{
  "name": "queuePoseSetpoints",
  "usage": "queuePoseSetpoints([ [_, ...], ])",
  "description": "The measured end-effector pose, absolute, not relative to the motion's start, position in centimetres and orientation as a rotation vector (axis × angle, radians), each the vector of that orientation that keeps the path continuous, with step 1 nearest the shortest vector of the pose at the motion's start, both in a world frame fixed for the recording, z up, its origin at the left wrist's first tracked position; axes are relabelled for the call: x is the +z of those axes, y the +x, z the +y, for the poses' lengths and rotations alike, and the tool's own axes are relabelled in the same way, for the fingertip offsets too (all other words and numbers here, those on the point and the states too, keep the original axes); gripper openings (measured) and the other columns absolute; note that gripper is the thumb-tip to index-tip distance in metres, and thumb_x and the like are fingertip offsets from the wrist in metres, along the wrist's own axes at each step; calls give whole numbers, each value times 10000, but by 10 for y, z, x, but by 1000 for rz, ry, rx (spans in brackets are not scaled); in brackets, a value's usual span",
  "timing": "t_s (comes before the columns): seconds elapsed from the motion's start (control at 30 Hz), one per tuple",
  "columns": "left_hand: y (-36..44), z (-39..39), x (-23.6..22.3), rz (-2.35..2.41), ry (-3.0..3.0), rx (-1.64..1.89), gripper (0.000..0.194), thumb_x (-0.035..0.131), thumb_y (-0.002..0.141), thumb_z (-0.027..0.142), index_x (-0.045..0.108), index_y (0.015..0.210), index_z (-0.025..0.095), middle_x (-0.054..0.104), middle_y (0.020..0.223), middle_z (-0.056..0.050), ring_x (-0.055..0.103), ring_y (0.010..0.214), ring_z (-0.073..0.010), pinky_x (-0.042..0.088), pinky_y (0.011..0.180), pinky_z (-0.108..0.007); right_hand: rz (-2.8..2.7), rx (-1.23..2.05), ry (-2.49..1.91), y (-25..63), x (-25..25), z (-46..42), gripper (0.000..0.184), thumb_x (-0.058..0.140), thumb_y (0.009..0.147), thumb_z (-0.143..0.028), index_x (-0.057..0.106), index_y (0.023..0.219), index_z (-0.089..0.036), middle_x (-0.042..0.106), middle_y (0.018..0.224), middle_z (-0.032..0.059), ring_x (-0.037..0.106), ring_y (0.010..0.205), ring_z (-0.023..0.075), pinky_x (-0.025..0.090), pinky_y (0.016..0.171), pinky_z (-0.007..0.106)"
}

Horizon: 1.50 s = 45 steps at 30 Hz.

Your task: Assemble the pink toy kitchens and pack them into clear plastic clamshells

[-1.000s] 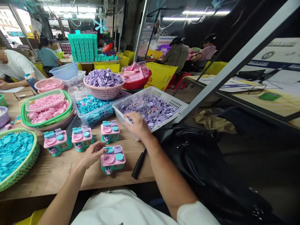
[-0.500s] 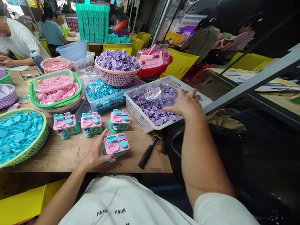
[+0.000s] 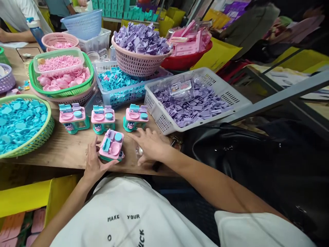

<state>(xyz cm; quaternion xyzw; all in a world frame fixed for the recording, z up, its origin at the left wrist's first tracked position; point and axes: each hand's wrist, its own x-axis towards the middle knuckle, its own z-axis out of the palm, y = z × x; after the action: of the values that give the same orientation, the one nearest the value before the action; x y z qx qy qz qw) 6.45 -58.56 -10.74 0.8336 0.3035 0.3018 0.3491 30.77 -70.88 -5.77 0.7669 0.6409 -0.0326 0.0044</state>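
Observation:
My left hand [image 3: 95,159] grips a small toy kitchen [image 3: 112,145] with a pink top, teal base, round blue and pink pieces and a lilac part. The toy is turned and tilted at the table's front edge. To its right, my right hand [image 3: 151,145] is low over the table, thumb and fingers around a small clear plastic piece [image 3: 139,151] whose shape is blurred. Three similar toy kitchens stand behind: a left one [image 3: 74,118], a middle one [image 3: 103,119] and a right one [image 3: 135,117], close to my right fingertips.
A white tray [image 3: 164,127] holds purple parts and a clear plastic box [image 3: 181,90]. Baskets of blue discs [image 3: 22,120], pink parts [image 3: 63,82] and lilac parts [image 3: 141,41] crowd the table. A dark-handled tool [image 3: 156,167] lies partly under my right forearm. Co-workers sit beyond.
My right hand has come from the purple-parts tray to the table beside the toy, with a clear piece now at its fingers. My left hand has turned the toy kitchen and shifted it left.

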Motion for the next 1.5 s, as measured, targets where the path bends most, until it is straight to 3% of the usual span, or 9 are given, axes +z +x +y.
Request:
queuePoseSetpoints([
  [0.07,58,-579,-105,664,2143,723,1091,805,717,570,201,1566,245,471,1375,-157,592,1047,-249,548,918,-441,2097,-256,2369,316,-42,-709,1236,894,466,-698,403,1520,-280,452,1422,225,491,1173,450,433,955,614],
  [0.27,58,-543,-93,359,2130,550,1175,834,692,529,135,1604,283,361,1511,-185,542,1248,-335,477,1066,-537,2202,-646,2219,325,-45,-725,1179,911,615,-461,258,1583,-306,344,1556,179,342,1406,428,355,1070,690],
  [0.47,79,-519,-94,192,2064,372,1248,842,700,456,3,1616,330,183,1656,-158,344,1467,-393,388,1148,-582,2155,-545,2464,324,-62,-737,1094,908,628,-452,339,1542,-258,486,1405,162,458,1328,355,394,1097,613],
  [0.6,95,-524,-101,242,2127,348,1273,858,684,448,6,1619,305,253,1640,-155,357,1456,-410,338,1166,-602,2131,-619,2586,334,-71,-744,1150,909,632,-432,271,1567,-228,333,1518,192,331,1443,354,327,1183,544],
  [0.7,109,-541,-106,244,2042,408,1291,874,648,463,45,1622,290,271,1629,-143,352,1455,-415,330,1185,-576,2153,-770,2727,338,-78,-750,1041,861,698,-344,277,1558,-292,340,1494,136,374,1430,305,339,1193,490],
  [0.93,141,-591,-109,266,1825,469,1299,941,496,464,265,1581,236,378,1515,-169,379,1417,-403,323,1193,-548,2187,-1360,3188,337,-31,-771,1047,690,731,-740,134,1545,-389,348,1496,120,453,1362,318,531,1010,474],
  [1.17,155,-614,-116,291,1779,496,1311,911,517,447,197,1588,200,371,1495,-200,355,1397,-399,290,1174,-542,2439,-725,2704,299,11,-740,928,840,711,-513,373,1500,-369,321,1461,93,392,1399,338,471,1109,481],
  [1.27,156,-616,-123,276,1805,525,1303,903,506,452,214,1578,183,375,1504,-210,364,1397,-403,289,1167,-529,2436,-586,2558,294,6,-731,953,848,722,-450,338,1523,-375,318,1438,98,361,1418,346,380,1185,518],
  [1.5,158,-622,-132,253,1816,576,1263,877,533,582,272,1548,135,414,1485,-231,394,1375,-409,277,1172,-518,2363,-588,2556,294,-10,-735,963,824,744,-488,293,1540,-374,314,1443,112,373,1405,355,435,1139,522],
])
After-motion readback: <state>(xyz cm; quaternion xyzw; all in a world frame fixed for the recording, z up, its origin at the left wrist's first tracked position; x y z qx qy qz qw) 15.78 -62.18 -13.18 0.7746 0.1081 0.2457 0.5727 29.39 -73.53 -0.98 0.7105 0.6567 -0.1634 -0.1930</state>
